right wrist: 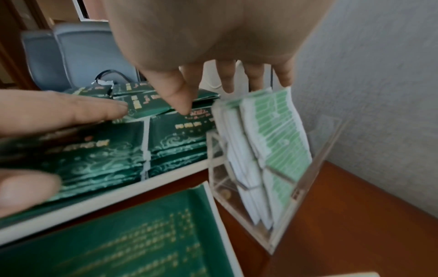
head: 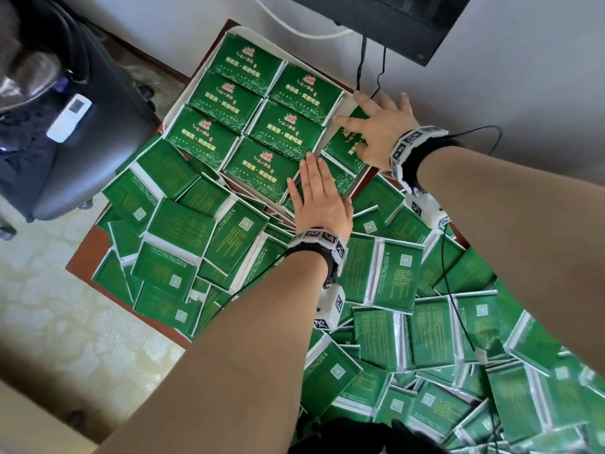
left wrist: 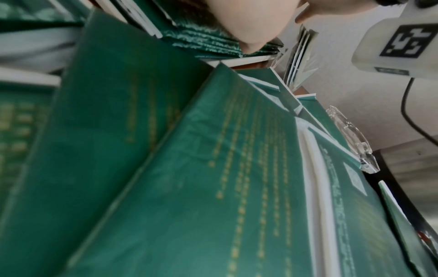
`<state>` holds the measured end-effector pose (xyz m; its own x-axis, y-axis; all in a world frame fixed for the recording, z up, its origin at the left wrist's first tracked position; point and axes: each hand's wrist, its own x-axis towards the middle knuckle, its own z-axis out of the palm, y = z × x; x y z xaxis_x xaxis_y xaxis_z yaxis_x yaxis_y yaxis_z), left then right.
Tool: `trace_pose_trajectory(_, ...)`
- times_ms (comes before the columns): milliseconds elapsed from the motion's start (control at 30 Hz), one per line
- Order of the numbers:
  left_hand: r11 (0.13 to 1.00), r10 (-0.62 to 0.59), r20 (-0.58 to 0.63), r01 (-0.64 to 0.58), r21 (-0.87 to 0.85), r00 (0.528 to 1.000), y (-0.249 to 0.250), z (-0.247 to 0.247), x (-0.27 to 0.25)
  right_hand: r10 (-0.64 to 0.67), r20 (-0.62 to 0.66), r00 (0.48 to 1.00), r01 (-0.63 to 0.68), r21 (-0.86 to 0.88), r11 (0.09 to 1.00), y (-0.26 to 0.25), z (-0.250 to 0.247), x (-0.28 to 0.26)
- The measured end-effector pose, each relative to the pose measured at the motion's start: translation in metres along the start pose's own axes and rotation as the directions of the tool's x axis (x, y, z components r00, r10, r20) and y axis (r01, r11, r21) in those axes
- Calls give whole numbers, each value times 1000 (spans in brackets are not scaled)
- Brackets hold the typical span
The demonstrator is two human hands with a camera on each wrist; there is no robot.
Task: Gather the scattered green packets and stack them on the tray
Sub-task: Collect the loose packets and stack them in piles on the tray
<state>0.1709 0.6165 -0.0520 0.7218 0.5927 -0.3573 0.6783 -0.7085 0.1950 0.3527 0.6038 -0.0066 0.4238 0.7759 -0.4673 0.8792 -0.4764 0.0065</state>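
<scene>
From the head camera we note the white tray (head: 346, 99) at the far end of the brown table (head: 85, 253), carrying six stacks of green packets (head: 266, 162) in two columns of three, printed fronts up. Our left hand (head: 319, 199) lies flat, fingers straight and together, its fingertips on the near right corner of the nearest stack. Our right hand (head: 376, 129) is spread wide, palm down, on a single packet (head: 343, 149) lying just beside the tray's right edge, its long side roughly parallel to that edge. The loose packets (head: 183, 231) cover the table from the tray's near edge back toward us, most of them back side up; the tray thus lies ahead and slightly left of both hands, and we judge the right hand nearer to the next piece to lift. From the left wrist camera we see only the heel of the palm over blurred packets; the fingers are out of sight. From the right wrist camera the fingers (right wrist: 182, 97) hang straight and apart above the stacks, and a clear stand (right wrist: 272, 168) holding upright packets sits between tray and wall.
</scene>
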Motion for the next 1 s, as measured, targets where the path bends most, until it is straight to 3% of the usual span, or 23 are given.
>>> trace_pose_trajectory(200, 994, 108, -1, -108, 14, 994, 11, -38, -14, 106, -127, 986, -86, 153, 984, -5, -28, -52)
trace_pose_trajectory(333, 963, 249, 35, -251, 103, 968, 25, -75, -39, 233, -228, 945, -162, 291, 943, -6, -39, -117)
trace_pose_trajectory(500, 885, 406, 49, -406, 229, 912, 54, -118, -93, 377, -168, 911, -291, 386, 875, -6, -33, -204)
trace_pose_trajectory(633, 851, 415, 163, -446, 277, 895, 80, -128, -140, 417, -99, 903, -357, 364, 860, -8, -1, -260)
trace_pose_trajectory(800, 794, 437, 202, -482, 371, 876, 99, -109, -197, 441, -23, 897, -408, 334, 849, -14, 49, -332)
trace_pose_trajectory(1000, 710, 552, 237, -600, 370, 799, 130, -89, -248, 613, 49, 788, -569, 440, 695, -23, 85, -414)
